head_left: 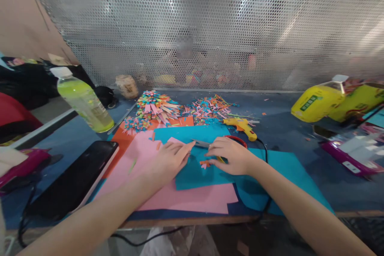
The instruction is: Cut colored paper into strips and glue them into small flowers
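Note:
My right hand [232, 154] is curled over a pair of scissors [204, 144] with red and yellow handles, their blades pointing left. By its fingertips is a small orange and pink paper piece [205, 164]. Facing the blade tips, my left hand [172, 158] has its fingers pressed together; what they pinch, if anything, is hidden. Under both hands lie blue paper [195, 178] and larger pink paper [192, 203]. Beyond them stands a cone-like cluster of multicoloured folded paper strips [157, 106], beside a loose heap of coloured paper bits [207, 108].
A yellow glue gun [240, 125] with a black cord lies behind my right hand. A black phone [78, 176] and a green drink bottle [84, 102] are at left. Yellow bottles [315, 104] and a purple box [345, 156] sit at right. A perforated metal panel [210, 20] rises behind.

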### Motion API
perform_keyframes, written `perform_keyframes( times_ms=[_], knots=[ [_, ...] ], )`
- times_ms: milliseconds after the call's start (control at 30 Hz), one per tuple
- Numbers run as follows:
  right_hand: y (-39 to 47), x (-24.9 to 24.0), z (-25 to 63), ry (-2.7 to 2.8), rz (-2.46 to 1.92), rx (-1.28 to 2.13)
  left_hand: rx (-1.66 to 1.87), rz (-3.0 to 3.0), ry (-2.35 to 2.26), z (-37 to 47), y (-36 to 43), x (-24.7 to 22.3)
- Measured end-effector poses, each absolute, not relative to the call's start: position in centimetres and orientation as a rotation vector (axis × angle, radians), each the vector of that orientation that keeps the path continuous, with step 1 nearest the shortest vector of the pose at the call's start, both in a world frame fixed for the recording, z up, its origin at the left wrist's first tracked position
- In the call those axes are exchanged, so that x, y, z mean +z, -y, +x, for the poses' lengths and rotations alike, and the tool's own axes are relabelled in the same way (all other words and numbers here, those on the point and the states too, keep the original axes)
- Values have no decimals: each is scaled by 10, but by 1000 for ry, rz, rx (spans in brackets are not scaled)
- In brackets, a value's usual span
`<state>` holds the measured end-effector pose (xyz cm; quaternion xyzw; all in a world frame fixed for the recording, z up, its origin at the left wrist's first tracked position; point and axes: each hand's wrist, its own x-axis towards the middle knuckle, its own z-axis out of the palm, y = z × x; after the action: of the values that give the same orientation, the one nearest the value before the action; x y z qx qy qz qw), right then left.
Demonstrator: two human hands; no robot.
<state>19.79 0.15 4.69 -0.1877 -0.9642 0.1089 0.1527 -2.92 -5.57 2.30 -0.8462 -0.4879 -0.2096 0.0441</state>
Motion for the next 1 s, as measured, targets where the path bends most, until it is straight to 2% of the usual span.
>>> perform_keyframes(
  times_ms=[200, 333, 667, 1000],
  knots=[
    [4, 42, 187, 2856, -555, 178, -844, -2583, 1756, -32, 53, 27],
    [6, 39, 184, 2942, -534, 52, -728, -2519, 1986, -36, 52, 30],
    [14, 45, 168, 2980, -521, 82, -404, -2348, 1972, -45, 54, 33],
    [7, 47, 181, 2970, -573, 34, -234, -2320, 2084, -36, 58, 47]
  ],
)
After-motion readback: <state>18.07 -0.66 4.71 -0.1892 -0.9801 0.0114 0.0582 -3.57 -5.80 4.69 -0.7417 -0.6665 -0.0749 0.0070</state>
